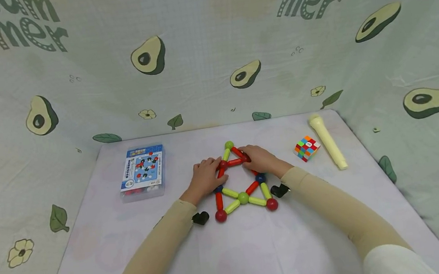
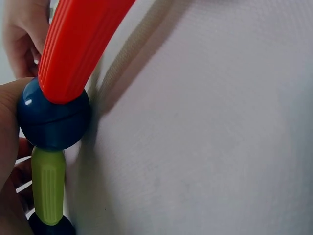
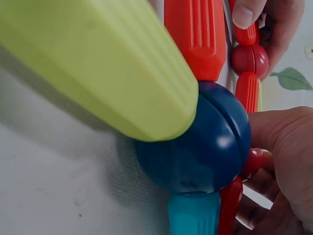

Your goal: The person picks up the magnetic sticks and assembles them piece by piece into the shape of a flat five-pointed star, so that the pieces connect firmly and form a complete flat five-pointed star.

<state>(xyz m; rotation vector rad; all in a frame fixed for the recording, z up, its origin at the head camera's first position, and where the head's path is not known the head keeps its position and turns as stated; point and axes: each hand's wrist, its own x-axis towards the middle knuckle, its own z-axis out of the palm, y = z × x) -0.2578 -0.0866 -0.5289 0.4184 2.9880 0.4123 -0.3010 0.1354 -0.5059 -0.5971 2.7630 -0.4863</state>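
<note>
A ball-and-rod construction toy (image 1: pixel 243 198) lies on the table, its red and light-green rods joined by coloured balls. At its left side my left hand (image 1: pixel 204 177) pinches a red rod beside a red ball (image 3: pixel 250 58). My right hand (image 1: pixel 260 158) curls round the upper-right red ball, its fingers partly covering it. At the far tip sits a green ball (image 1: pixel 229 145). A blue ball (image 2: pixel 54 115) shows close up beside the left thumb in the left wrist view. Another blue ball (image 3: pixel 195 142) in the right wrist view joins green, red and turquoise rods (image 3: pixel 194 215).
Left of the toy lies a clear plastic box with a blue printed cover (image 1: pixel 142 171). A puzzle cube (image 1: pixel 307 148) and a pale yellow toy microphone (image 1: pixel 328 141) lie at the right. Printed cloth (image 1: pixel 197 68) hangs behind the table.
</note>
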